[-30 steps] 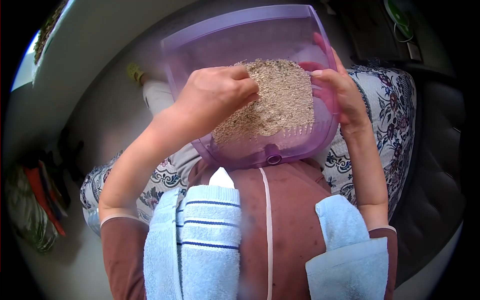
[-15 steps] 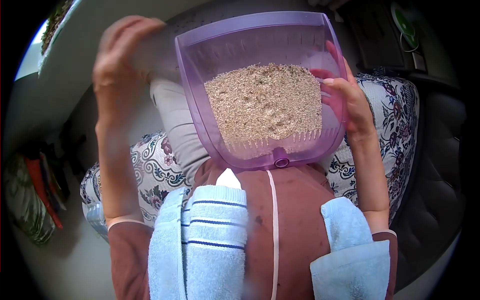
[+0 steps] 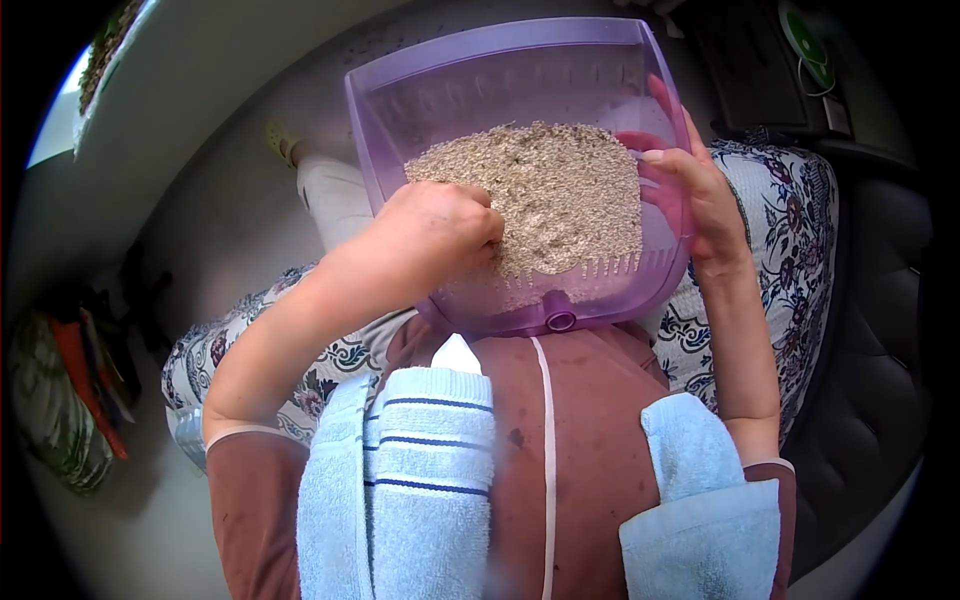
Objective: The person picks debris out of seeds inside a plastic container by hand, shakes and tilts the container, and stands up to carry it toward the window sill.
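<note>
While the right hand (image 3: 715,200) grips one side of the purple plastic bin (image 3: 500,40), the left hand (image 3: 440,222), curled closed, contents hidden, is nearer the grains (image 3: 575,190); these spread rightward and forward from it.

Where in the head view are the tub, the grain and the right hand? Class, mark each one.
Tub (image 3: 500,42): head view, on its far rim.
Grain (image 3: 565,195): head view, around the middle of the visible heap.
Right hand (image 3: 716,205): head view, below the base of the thumb.
</note>
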`<state>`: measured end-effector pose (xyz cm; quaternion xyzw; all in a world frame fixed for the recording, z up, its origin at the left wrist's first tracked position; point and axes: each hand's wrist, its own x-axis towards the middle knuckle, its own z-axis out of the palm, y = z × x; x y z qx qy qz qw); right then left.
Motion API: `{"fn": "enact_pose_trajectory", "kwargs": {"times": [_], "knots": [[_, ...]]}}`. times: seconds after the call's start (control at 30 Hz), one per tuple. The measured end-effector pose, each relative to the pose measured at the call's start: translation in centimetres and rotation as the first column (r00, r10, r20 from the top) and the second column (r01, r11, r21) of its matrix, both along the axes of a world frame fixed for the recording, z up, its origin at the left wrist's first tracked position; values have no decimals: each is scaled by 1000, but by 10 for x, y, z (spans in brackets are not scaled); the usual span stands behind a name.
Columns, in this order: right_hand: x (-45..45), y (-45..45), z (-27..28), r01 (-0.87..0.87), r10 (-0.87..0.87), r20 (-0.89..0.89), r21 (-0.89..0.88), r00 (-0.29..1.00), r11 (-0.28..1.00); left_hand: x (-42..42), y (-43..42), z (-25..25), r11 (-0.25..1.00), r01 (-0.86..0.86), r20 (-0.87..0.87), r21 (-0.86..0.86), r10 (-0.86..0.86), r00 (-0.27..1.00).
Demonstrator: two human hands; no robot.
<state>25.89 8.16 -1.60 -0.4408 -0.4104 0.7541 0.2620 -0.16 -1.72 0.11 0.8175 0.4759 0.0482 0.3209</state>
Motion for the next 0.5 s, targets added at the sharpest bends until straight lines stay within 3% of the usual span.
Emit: {"fn": "enact_pose_trajectory", "kwargs": {"times": [0.07, 0.27, 0.5], "knots": [[1, -1, 1, 8, -8, 0, 0, 1000, 1000, 2, 0, -1, 1000, -10, -38, 17, 11, 999], [2, -1, -2, 17, -17, -3, 9, 1000, 1000, -5, 0, 10, 986, -154, 233, 64, 135, 963], [0, -2, 1, 23, -23, -3, -13, 1000, 1000, -8, 2, 10, 958, -251, 125, 139, 234, 964]]}}
